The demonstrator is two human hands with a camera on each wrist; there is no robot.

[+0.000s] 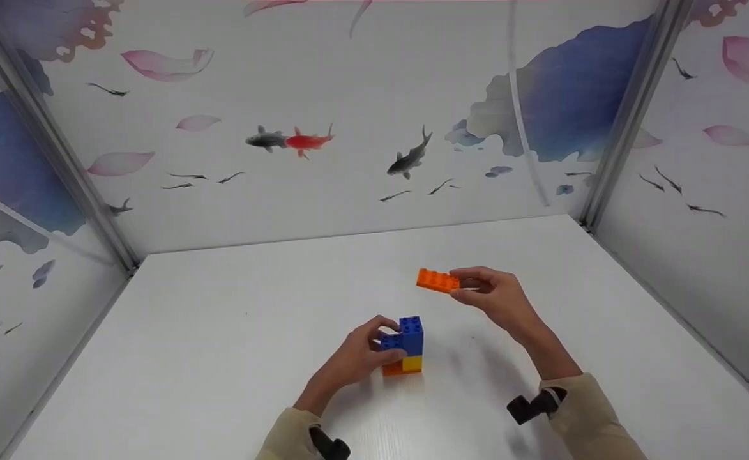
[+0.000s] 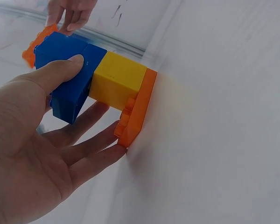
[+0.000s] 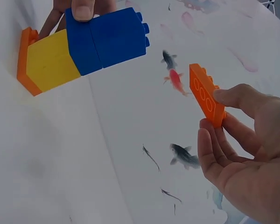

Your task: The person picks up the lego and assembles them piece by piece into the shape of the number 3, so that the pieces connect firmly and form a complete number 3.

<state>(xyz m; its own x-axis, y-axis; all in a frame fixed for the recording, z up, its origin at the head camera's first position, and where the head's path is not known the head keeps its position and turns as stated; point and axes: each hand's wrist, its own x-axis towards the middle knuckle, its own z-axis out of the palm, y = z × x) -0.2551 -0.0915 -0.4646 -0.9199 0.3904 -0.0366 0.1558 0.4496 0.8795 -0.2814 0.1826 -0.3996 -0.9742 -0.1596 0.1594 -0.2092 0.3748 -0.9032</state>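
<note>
A small brick stack (image 1: 405,348) stands on the white table (image 1: 221,358): an orange base plate (image 2: 136,112), a yellow brick (image 2: 119,79) on it, and blue bricks (image 2: 67,70) on top. My left hand (image 1: 356,358) grips the stack, thumb on the blue brick and fingers behind it. My right hand (image 1: 492,295) pinches one end of a flat orange brick (image 1: 438,280) in the air, up and to the right of the stack. The orange brick (image 3: 204,93) and the stack (image 3: 84,44) also show in the right wrist view.
Walls printed with fish and petals close in the table at the back (image 1: 348,140), left (image 1: 10,211) and right (image 1: 700,179). Metal posts (image 1: 623,115) stand in the corners. Bare white tabletop lies all round the stack.
</note>
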